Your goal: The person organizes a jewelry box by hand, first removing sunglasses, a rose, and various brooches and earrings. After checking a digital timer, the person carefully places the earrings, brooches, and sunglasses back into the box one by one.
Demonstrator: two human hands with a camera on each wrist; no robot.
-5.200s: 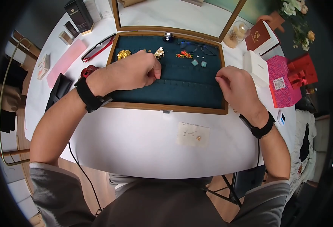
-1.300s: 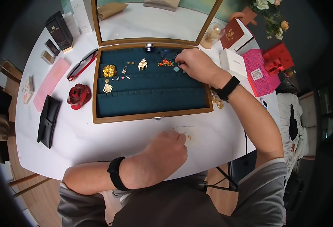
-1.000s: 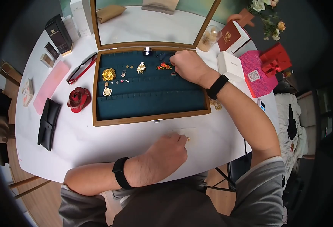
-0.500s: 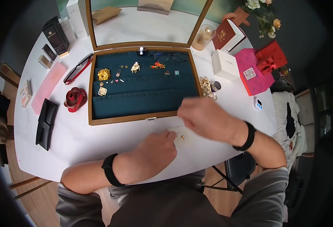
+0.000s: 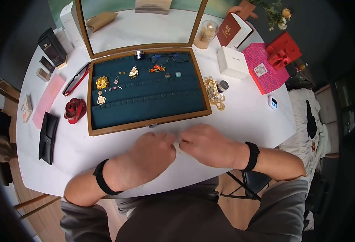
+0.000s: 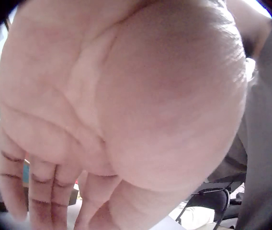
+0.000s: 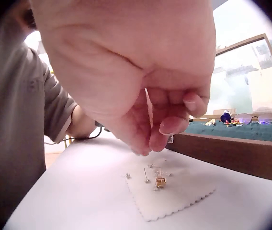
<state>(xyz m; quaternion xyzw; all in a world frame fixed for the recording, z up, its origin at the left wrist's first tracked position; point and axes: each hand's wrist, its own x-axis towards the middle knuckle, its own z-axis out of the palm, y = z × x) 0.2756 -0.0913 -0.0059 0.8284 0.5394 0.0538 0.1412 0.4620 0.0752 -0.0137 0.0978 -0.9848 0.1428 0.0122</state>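
Observation:
My left hand and right hand meet fingertip to fingertip over the table, just in front of a wooden jewellery case. Beneath them lies a small pale cloth with zigzag edges, mostly hidden in the head view. On it are a gold earring and several fine stud earrings. The right thumb and fingertips come together low over the cloth. The left fingers stretch forward, their tips out of the left wrist view. I cannot tell whether something tiny is between either hand's fingertips.
Inside the case's teal lining lie a gold rosette, an orange-red brooch, a turquoise square and glasses. Its glass lid stands raised behind. Gold jewellery and a white box sit to the right, a black pouch left.
My right hand has left the turquoise squares in the case and come down to the cloth beside the left hand. One turquoise square now looks dark. The left hand has shifted slightly forward.

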